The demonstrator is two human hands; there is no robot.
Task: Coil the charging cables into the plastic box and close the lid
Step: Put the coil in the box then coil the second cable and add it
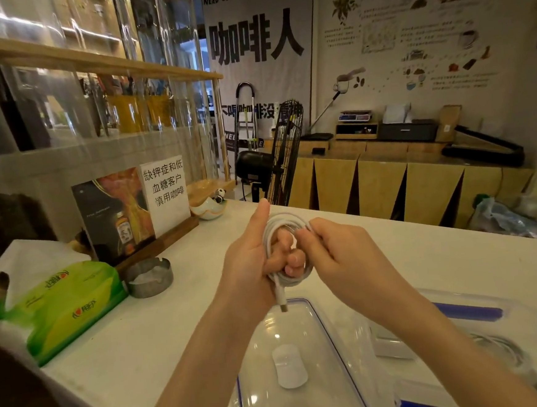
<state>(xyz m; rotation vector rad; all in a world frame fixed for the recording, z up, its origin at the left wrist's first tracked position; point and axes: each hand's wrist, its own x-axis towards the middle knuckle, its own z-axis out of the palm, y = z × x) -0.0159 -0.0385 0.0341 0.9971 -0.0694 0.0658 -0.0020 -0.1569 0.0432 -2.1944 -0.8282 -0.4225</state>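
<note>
A white charging cable [283, 224] is wound in loops around the fingers of my left hand [249, 262], held above the white counter. Its plug end [281, 298] hangs down below that hand. My right hand [332, 249] pinches the coil from the right side. Beneath my forearms lies the clear lid [322, 327] with a blue seal, flat on the counter. To its right stands the clear plastic box [466, 364] with blue clips; another coiled cable [497, 346] lies inside it, partly hidden by my right arm.
A green tissue pack [63, 309] and a metal ashtray [149, 277] sit at the left. A wooden sign holder [139, 210] and a small bowl [208, 208] stand behind them. A black fan [276, 157] stands beyond the counter's far edge.
</note>
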